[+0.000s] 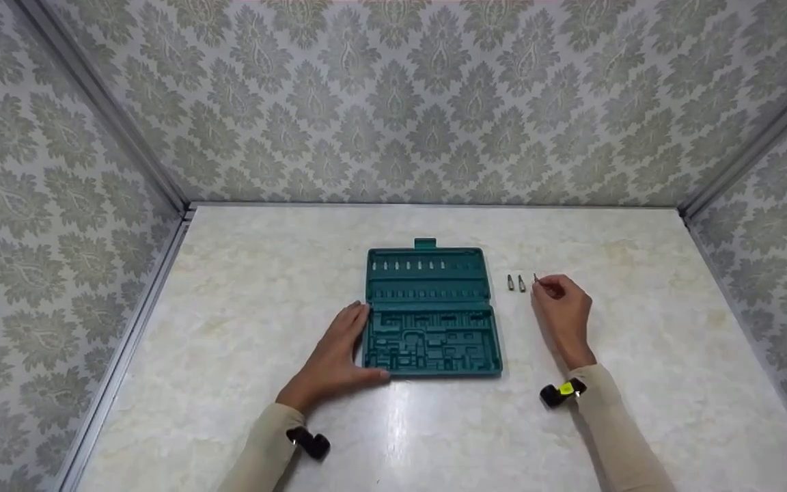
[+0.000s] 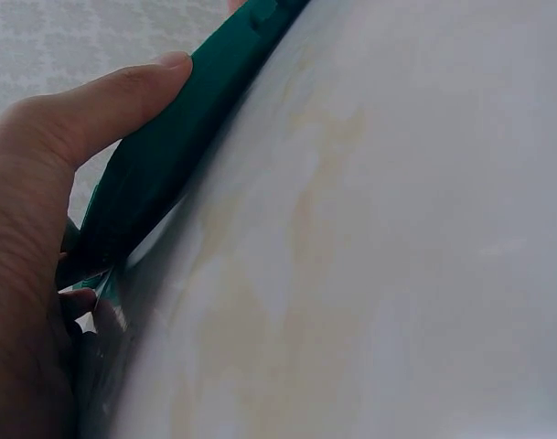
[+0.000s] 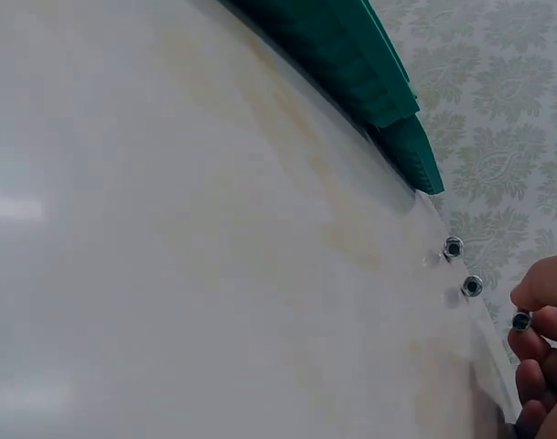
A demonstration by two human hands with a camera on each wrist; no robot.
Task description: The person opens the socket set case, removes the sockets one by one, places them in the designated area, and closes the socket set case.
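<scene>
A green case [image 1: 427, 335] lies unfolded on the table, its moulded slots facing up. My left hand [image 1: 328, 359] rests against the case's left side, fingers nearly straight and thumb along the front edge. The left wrist view shows the thumb of that hand [image 2: 86, 119] on the case's wall [image 2: 182, 119]. Off the case's right side, my right hand [image 1: 566, 318] pinches a small metal socket [image 3: 521, 320] between thumb and fingers. Two similar sockets, one [image 1: 510, 282] beside the other [image 1: 522, 283], stand on the table between that hand and the case.
Small metal pieces [image 1: 408, 266] sit in a row in the case's upper half. A latch tab [image 1: 425, 242] sticks out at its back edge. The pale marbled table [image 1: 264, 273] meets patterned walls [image 1: 400, 102] at the back and sides.
</scene>
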